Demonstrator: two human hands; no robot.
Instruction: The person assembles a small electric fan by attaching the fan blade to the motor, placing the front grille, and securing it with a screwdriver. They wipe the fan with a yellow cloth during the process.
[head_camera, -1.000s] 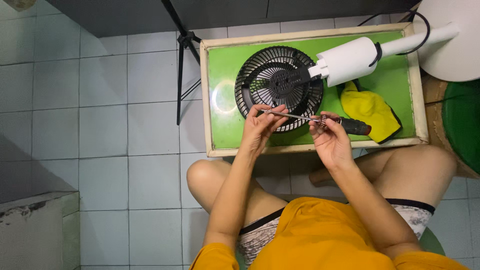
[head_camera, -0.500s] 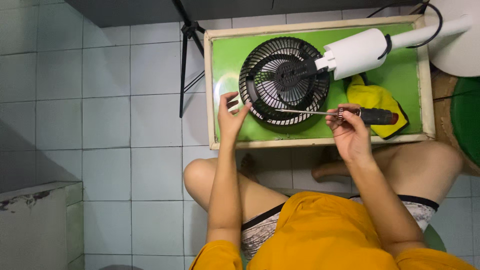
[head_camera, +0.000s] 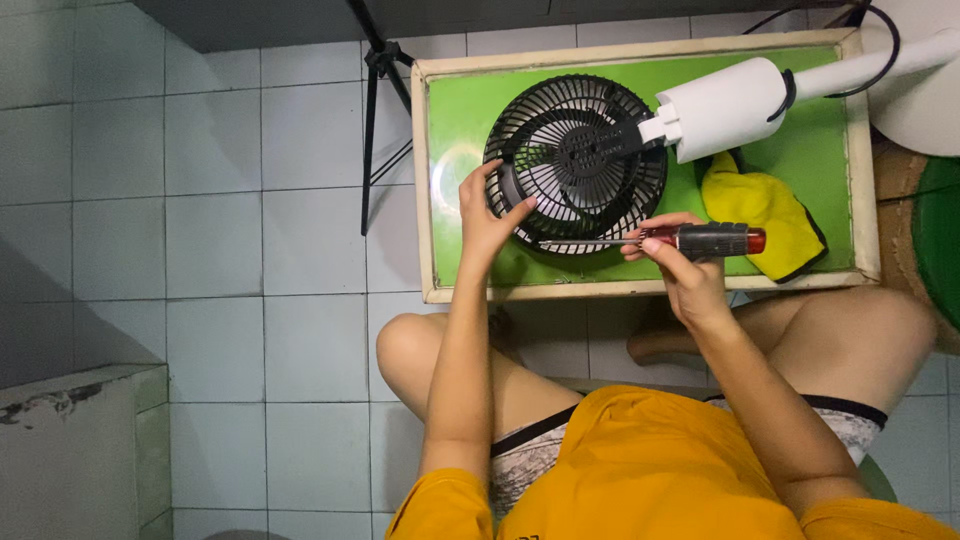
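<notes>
A black round fan grille (head_camera: 578, 160) lies on a low green-topped table (head_camera: 455, 110), joined to a white motor housing (head_camera: 722, 108). My left hand (head_camera: 487, 210) grips the grille's left rim, thumb against its side. My right hand (head_camera: 680, 265) holds a screwdriver (head_camera: 690, 240) with a black and red handle. Its metal shaft points left, and the tip sits at the grille's lower edge.
A yellow cloth (head_camera: 760, 212) lies on the table to the right of the grille. A black cable (head_camera: 870, 45) loops near the white fan base (head_camera: 925, 90). A black tripod (head_camera: 375, 110) stands on the tiled floor left of the table. My bare knees are below the table's front edge.
My left hand let go of the screwdriver shaft, swung out left, then closed on the grille's rim. My right hand brought the screwdriver tip to the grille's lower edge.
</notes>
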